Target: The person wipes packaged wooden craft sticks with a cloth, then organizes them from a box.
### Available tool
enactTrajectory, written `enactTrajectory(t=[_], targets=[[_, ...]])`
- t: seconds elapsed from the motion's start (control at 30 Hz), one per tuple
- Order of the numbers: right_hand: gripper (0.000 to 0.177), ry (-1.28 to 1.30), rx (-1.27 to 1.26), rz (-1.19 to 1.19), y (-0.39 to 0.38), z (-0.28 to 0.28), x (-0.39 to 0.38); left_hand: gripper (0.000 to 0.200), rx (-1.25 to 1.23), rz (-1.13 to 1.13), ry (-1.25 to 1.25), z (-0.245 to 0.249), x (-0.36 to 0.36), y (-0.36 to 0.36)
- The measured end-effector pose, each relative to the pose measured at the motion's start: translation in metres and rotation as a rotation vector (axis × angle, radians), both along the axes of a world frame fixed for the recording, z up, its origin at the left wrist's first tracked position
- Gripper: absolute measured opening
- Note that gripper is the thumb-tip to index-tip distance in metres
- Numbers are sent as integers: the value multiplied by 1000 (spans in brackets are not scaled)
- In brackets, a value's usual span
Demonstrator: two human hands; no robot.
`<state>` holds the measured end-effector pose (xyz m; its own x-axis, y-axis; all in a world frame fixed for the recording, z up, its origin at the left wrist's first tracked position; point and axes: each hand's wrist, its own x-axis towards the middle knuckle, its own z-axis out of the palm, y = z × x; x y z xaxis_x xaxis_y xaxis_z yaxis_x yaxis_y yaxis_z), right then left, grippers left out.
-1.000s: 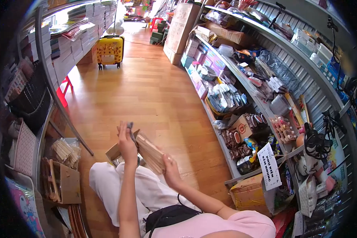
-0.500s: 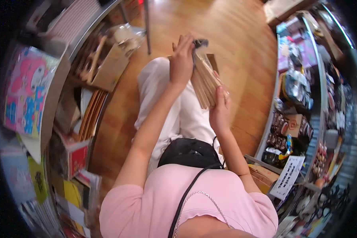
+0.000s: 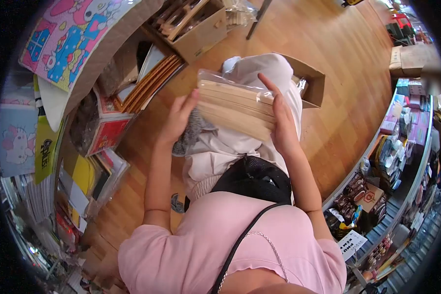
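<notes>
A clear plastic pack of flat, pale wooden sticks (image 3: pixel 235 105) lies lengthwise between my hands, above my lap. My left hand (image 3: pixel 181 117) grips its left end, fingertips at the upper edge. Below that hand a grey knitted-looking cloth (image 3: pixel 191 134) hangs against my leg; whether the fingers also hold it is hidden. My right hand (image 3: pixel 283 117) closes on the right end, thumb raised along the plastic and the other fingers out of sight underneath. Just beyond my knee stands an open cardboard box (image 3: pixel 313 88) with some plastic-wrapped items inside.
On the left, shelves hold a box of wooden items (image 3: pixel 198 32), brown-edged boards (image 3: pixel 152 83) and a colourful cartoon-print package (image 3: pixel 73 39). Metal shelving (image 3: pixel 392 196) with many packaged goods curves along the right. A black bag (image 3: pixel 252 179) rests at my waist.
The pack has turned from steeply slanted to nearly level and come closer to my body. My left hand has moved down and left to its end. The view has swung, showing the floor box more fully.
</notes>
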<state>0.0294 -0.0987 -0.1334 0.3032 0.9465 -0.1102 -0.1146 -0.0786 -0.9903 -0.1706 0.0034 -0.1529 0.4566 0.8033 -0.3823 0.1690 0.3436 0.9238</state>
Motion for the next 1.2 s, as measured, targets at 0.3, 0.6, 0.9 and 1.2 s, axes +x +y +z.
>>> enactTrajectory(t=[0.3, 0.6, 0.9, 1.2], targets=[[48, 225, -115, -5, -2, -7, 3, 50, -114, 1008, -181, -42, -93, 77], [35, 242, -138, -298, -46, -37, 51, 50, -146, 569, 205, -21, -109, 90], [33, 66, -374, -525, -84, -120, 157, 54, 155, -116, 766, 22, -92, 57], [74, -349, -865, -587, 10, -326, 302, 37, 97, 43, 132, -8, 102, 29]])
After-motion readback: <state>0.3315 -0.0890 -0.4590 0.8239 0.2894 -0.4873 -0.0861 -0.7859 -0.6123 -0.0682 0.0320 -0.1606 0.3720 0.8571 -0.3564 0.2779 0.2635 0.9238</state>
